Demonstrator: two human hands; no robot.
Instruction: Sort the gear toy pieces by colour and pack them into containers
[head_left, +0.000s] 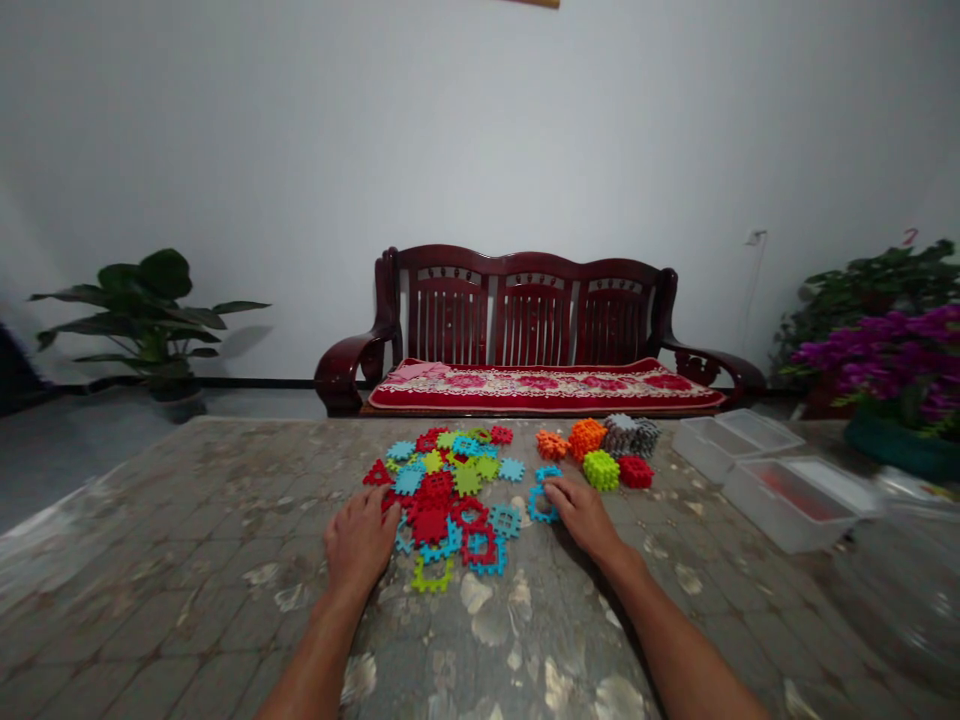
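My left hand [360,535] lies palm down at the left edge of a loose pile of toothed plastic building pieces, its fingers apart and touching the edge of the pile. A red triangular piece [376,473] is just past its fingertips. Red, blue and green pieces overlap in the pile, among them a solid red square [430,525] and a lime-green frame [433,576] at the near side. To the right of the pile, my right hand [579,508] has its fingers closed on the edge of a blue square-frame building piece [540,506]. Another blue piece [548,473] lies just behind it.
Sorted stacks stand beyond my right hand: orange [587,437], grey [631,436], lime green [601,470] and red [635,471]. Clear plastic boxes [787,505] stand at the right, with purple flowers [892,360] behind. A wooden bench [532,310] is across the table [225,560].
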